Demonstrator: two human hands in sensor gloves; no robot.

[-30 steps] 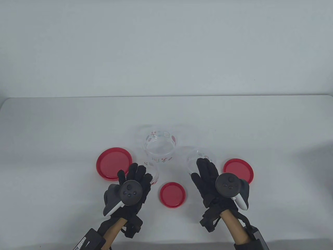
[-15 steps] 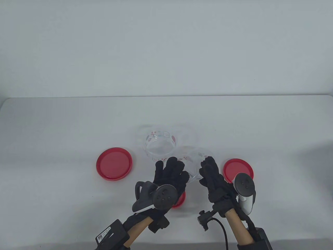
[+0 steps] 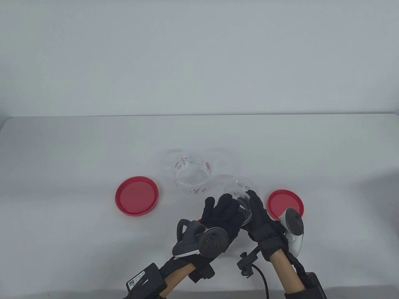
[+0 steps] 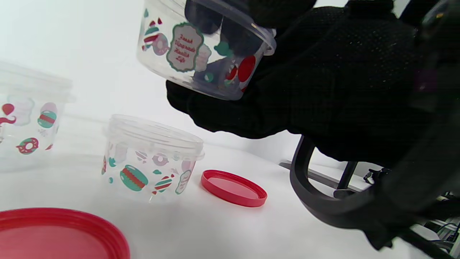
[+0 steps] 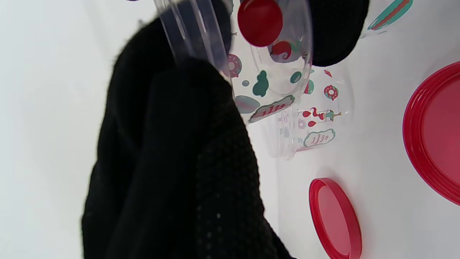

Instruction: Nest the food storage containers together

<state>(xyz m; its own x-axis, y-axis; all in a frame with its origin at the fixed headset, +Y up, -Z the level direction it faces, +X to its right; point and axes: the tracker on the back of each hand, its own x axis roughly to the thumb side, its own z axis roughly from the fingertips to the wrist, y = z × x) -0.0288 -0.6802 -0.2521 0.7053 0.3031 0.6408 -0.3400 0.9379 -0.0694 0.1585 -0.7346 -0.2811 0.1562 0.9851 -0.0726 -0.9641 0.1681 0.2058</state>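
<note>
A small clear printed container [image 3: 243, 208] is held tilted above the table between both hands. My left hand [image 3: 223, 207] grips it from the left and my right hand [image 3: 257, 207] from the right. It also shows in the left wrist view [image 4: 201, 50] and the right wrist view [image 5: 269, 64], with gloved fingers around it. A medium clear container [image 3: 238, 186] stands open on the table just behind the hands, also in the left wrist view [image 4: 152, 158]. A large clear container [image 3: 190, 176] stands open at the centre.
A large red lid [image 3: 136, 195] lies at the left and a medium red lid [image 3: 285, 204] at the right. A small red lid [image 5: 334, 216] lies under my left hand, mostly hidden in the table view. The white table [image 3: 78, 149] reaches back to a white wall.
My left hand lifted the small container from the left and carried it right toward the medium container. My right hand turned on edge and closed onto it.
</note>
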